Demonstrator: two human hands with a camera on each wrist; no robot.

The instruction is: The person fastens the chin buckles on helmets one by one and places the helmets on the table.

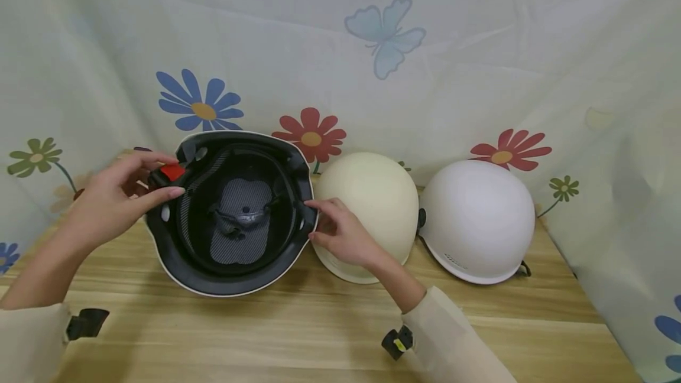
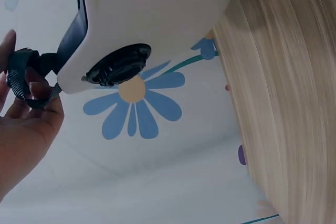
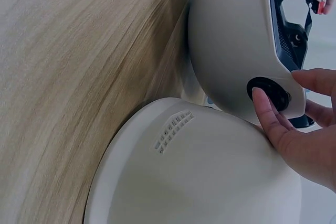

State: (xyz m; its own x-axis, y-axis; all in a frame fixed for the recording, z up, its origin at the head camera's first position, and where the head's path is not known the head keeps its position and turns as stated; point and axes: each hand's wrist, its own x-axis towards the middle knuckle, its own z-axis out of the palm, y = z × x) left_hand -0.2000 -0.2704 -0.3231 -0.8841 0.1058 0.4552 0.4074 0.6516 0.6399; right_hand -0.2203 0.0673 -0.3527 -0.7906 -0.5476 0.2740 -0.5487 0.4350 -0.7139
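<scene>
An upturned white helmet shows its black padded inside to the head view. My left hand pinches the helmet's chin strap at its red and black buckle, beside the left rim. In the left wrist view the dark strap loops between the fingers. My right hand grips the helmet's right rim, with the thumb on a round black side knob in the right wrist view. The palm side of the left hand is partly hidden.
Right of the held helmet, a cream helmet sits dome up on the wooden table. Beyond it stands a white helmet, also dome up, its strap showing at the edge. A flower-printed curtain hangs behind.
</scene>
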